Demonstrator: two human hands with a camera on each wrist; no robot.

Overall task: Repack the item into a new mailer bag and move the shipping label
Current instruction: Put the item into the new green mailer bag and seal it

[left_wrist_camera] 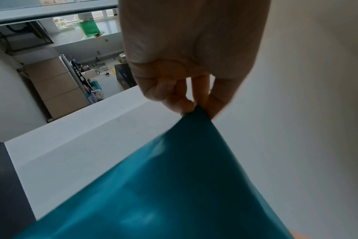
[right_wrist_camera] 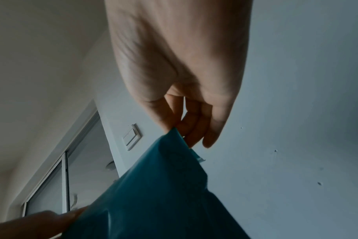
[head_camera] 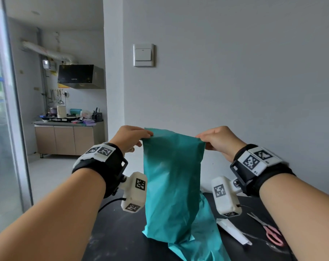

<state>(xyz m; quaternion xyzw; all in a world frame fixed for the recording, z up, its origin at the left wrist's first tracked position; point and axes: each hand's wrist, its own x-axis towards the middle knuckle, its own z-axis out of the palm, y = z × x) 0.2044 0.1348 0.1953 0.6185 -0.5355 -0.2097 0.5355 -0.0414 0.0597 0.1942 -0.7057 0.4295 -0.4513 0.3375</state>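
A teal mailer bag [head_camera: 172, 183] hangs upright in front of me, its bottom resting on the black table [head_camera: 114, 234]. My left hand [head_camera: 130, 137] pinches its top left corner, and my right hand [head_camera: 217, 138] pinches its top right corner. The left wrist view shows thumb and fingers of the left hand [left_wrist_camera: 196, 103] squeezing the teal corner [left_wrist_camera: 196, 113]. In the right wrist view the right hand [right_wrist_camera: 184, 129] pinches the other corner of the bag [right_wrist_camera: 174, 137]. A second teal bag [head_camera: 207, 236] lies crumpled on the table behind and to the right. What is inside either bag is hidden.
Pink-handled scissors [head_camera: 271, 232] lie at the table's right side. A white folded paper strip [head_camera: 233, 230] lies between them and the bags. A grey wall with a light switch [head_camera: 143, 55] stands right behind the table. A kitchen opens at the far left.
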